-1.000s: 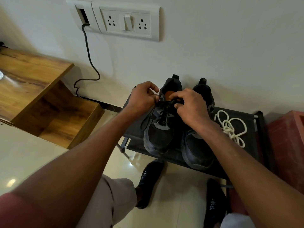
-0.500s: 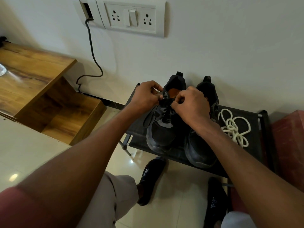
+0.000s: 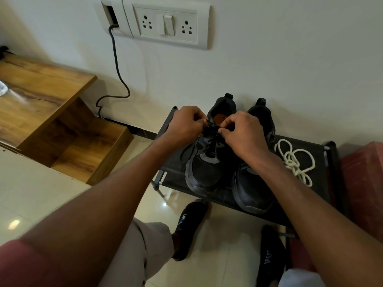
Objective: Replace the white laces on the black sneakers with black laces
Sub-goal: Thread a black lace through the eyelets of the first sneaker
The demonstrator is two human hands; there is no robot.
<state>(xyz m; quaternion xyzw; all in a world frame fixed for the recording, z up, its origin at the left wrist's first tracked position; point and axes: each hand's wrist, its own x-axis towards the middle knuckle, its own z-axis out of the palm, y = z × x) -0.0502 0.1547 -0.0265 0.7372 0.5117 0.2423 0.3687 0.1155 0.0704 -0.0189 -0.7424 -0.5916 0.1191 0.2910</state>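
Observation:
Two black sneakers stand side by side on a low black rack [image 3: 323,179], toes toward me. The left sneaker [image 3: 204,172] carries a black lace [image 3: 211,141] up its front. My left hand [image 3: 186,123] pinches one lace end at the shoe's top, and my right hand [image 3: 244,131] pinches the other end just opposite it. My right forearm hides much of the right sneaker [image 3: 251,195]. A tangle of white laces [image 3: 294,160] lies on the rack to the right of the shoes.
A wooden cabinet [image 3: 45,112] stands at the left against the wall. A dark cable [image 3: 118,73] hangs from the wall socket plate [image 3: 165,23]. A red box [image 3: 364,175] sits right of the rack. My feet in black socks [image 3: 186,226] rest on the tiled floor.
Both hands stay at the top of the left sneaker, fingers working the black lace. The view has shifted slightly downward and closer.

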